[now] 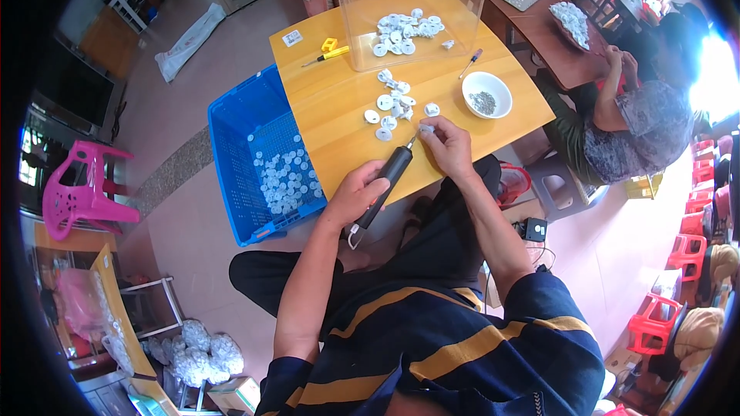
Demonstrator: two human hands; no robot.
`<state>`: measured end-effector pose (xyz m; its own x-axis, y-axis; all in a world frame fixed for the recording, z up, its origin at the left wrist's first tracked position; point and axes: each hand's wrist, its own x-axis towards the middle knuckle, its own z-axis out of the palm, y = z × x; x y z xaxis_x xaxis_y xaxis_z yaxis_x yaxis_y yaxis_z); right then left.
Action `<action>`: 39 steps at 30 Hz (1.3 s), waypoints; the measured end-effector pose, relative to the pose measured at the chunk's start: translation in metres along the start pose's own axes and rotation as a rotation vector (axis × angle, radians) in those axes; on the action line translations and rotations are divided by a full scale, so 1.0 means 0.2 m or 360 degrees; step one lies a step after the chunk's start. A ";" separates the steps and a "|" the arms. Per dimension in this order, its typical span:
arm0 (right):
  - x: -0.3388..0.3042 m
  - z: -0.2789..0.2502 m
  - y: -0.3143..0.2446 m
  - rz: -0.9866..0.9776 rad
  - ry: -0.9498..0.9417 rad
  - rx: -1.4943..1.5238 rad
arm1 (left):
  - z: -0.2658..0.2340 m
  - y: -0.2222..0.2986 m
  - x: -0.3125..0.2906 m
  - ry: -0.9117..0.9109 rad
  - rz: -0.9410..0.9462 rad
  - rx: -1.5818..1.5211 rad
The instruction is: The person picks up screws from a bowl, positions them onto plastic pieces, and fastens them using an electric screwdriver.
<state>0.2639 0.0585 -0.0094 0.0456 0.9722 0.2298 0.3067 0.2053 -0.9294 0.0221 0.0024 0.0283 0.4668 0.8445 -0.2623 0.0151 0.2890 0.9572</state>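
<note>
My left hand is closed round a black cylindrical electric screwdriver, which has a cable at its lower end. The bit points up and to the right, toward a small white plastic part. My right hand pinches that part between thumb and fingers at the table's near side. Whether the bit touches a screw is too small to tell. Beyond my hands lies a loose group of round white plastic pieces, with one white piece just above my right fingertips. A white bowl of small metal screws stands to the right.
A clear plastic bin lies at the far side of the wooden table, with more white pieces in it. A yellow screwdriver and a small screwdriver lie there. A blue crate holds white discs. Another person sits at right.
</note>
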 end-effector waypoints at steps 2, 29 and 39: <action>0.00 0.00 0.01 -0.0025 0.0044 0.0011 | 0.00 0.00 0.00 -0.0006 0.0001 -0.0005; 0.00 -0.01 0.00 -0.0085 -0.0021 -0.0100 | -0.01 0.01 0.00 -0.0012 -0.0025 -0.0028; -0.01 -0.02 -0.02 -0.0047 -0.0043 -0.0090 | -0.01 0.00 0.00 -0.0007 -0.0024 -0.0013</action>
<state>0.2659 0.0563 -0.0054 0.0100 0.9686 0.2485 0.3608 0.2283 -0.9043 0.0210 0.0032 0.0283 0.4702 0.8382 -0.2763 0.0147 0.3056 0.9521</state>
